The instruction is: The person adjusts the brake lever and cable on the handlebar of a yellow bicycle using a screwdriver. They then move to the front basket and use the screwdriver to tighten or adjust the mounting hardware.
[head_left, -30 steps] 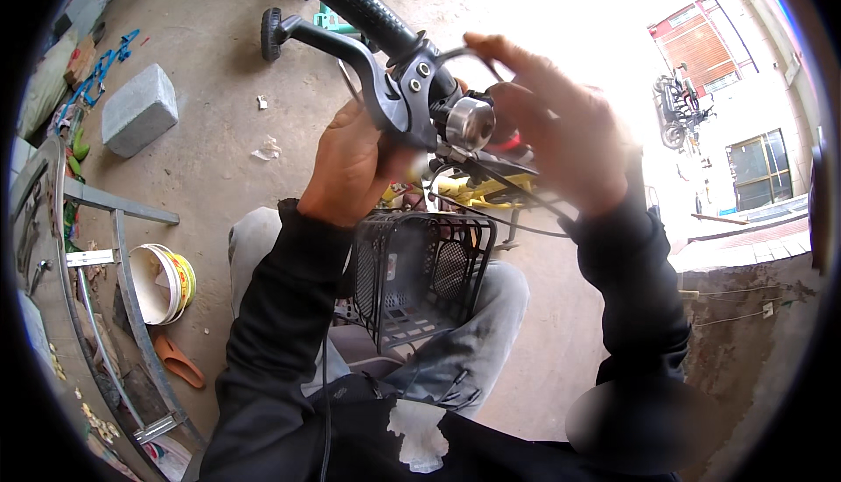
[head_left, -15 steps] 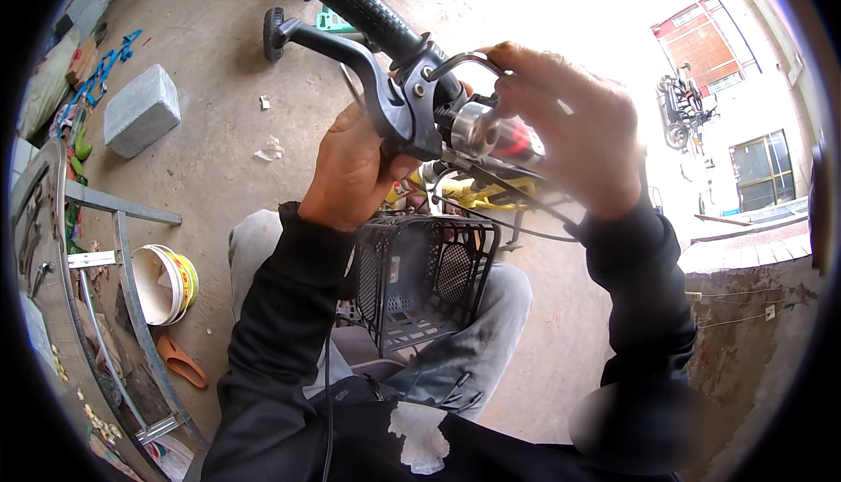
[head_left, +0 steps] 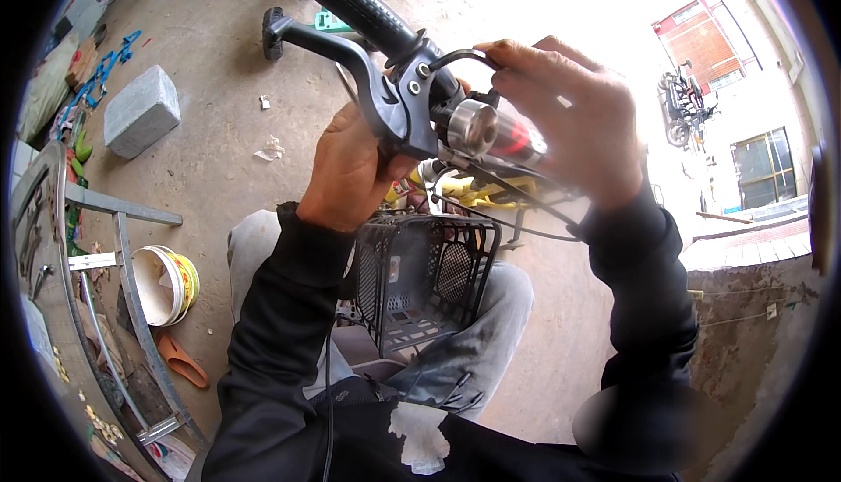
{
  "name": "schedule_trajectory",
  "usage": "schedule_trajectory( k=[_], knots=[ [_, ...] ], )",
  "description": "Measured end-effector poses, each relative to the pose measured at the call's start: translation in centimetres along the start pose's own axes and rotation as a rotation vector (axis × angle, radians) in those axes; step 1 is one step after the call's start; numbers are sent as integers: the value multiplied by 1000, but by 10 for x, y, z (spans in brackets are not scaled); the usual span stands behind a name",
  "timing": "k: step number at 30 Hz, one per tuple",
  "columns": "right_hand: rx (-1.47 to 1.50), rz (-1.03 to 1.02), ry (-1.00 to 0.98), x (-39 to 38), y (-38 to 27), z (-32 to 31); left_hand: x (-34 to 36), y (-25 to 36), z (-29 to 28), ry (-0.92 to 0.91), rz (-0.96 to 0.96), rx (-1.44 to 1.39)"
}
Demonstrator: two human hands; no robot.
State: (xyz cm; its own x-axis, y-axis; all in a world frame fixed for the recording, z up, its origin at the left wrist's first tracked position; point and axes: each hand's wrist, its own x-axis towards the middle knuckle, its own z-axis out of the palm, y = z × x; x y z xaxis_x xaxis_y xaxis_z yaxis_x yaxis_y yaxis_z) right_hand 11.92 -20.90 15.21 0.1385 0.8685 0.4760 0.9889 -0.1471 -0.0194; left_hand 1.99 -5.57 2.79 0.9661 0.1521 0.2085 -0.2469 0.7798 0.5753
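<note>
My left hand [head_left: 346,180] is closed on the underside of the black brake lever assembly [head_left: 394,110] on a handlebar with a ribbed grip [head_left: 355,0]. My right hand [head_left: 578,119] pinches a dark bent hex key [head_left: 464,56], whose other end meets a bolt on the lever clamp. Below the key sits a silver cylindrical bell [head_left: 471,127], with something red and blurred beside it. Cables run down past a yellow bicycle frame [head_left: 473,191] to a black mesh basket [head_left: 412,276] between my legs. The fingertips under the lever are partly hidden.
A grey block [head_left: 140,114], blue straps [head_left: 105,66] and a metal stand [head_left: 123,211] are at left, with a white bucket [head_left: 158,285] and an orange sandal [head_left: 184,359]. A parked two-wheeler [head_left: 679,105] stands by the wall at upper right.
My right hand has moved slightly rightward and its forefinger lies further along the hex key. My left hand and the brake lever have barely moved.
</note>
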Motion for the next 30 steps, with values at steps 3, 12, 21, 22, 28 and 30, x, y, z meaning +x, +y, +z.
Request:
schedule_trajectory(
  k=[3,12,21,22,28,30],
  knots=[
    [45,73,113,3,-13,-1,1,-1,2,75,58,19],
    [299,513,211,-11,-77,-24,-24,32,19,672,581,453],
    [729,931,181,-15,-146,-22,-57,31,47,-26,386,526],
    [752,990,180,-15,-150,-23,-58,33,45,-56,410,552],
    [797,1043,282,-40,-163,-11,-57,25,51,25,443,604],
    [712,939,297,-57,-168,2,-55,26,50,84,463,658]
  ],
)
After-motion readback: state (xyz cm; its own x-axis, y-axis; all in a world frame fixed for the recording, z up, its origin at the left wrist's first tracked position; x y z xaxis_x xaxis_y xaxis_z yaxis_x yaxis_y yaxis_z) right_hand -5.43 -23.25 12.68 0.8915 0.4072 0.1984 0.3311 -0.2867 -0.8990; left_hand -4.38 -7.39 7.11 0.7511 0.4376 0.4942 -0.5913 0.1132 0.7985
